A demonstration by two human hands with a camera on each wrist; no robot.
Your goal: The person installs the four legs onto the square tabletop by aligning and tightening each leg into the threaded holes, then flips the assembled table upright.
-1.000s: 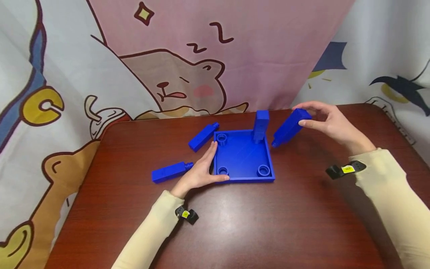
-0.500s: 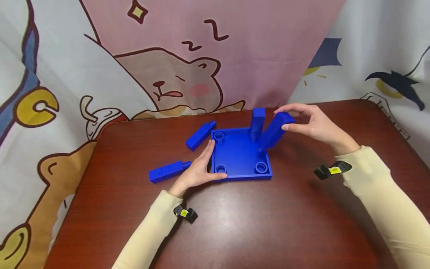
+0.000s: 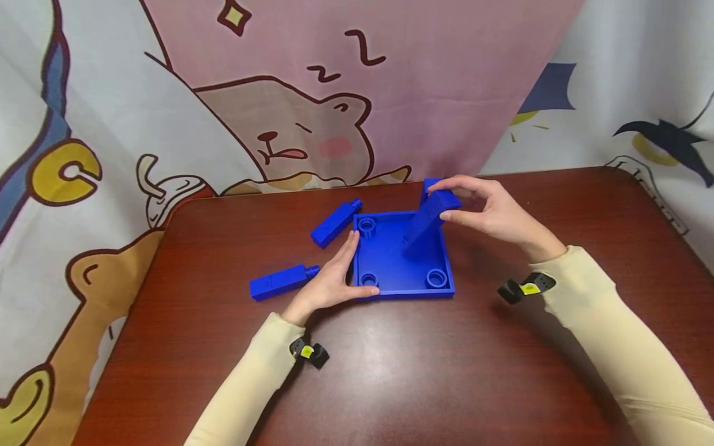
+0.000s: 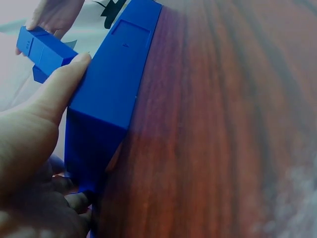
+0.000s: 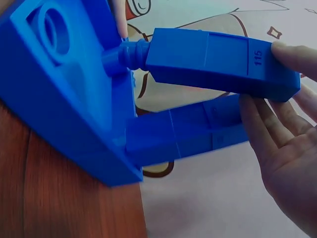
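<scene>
A shallow blue square tray point(image 3: 385, 260) with round sockets at its corners lies on the table. My left hand point(image 3: 330, 282) grips its near left corner, thumb over the front rim and fingers along the left wall. My right hand point(image 3: 491, 215) pinches the upper end of a blue square leg point(image 3: 428, 218), tilted above the tray, its narrow threaded end pointing down and left. Another blue leg point(image 5: 188, 131) stands in the far right socket, partly hidden by the held one in the head view. The near right socket point(image 3: 436, 279) holds no leg.
Two more blue legs lie left of the tray: one point(image 3: 336, 223) by its far left corner, the other point(image 3: 283, 282) near my left wrist. The brown table point(image 3: 379, 371) ends at a printed curtain point(image 3: 312, 124) behind.
My right hand has carried its leg leftward, from right of the tray to above it and in front of the standing leg. My left hand has stayed on the tray's corner.
</scene>
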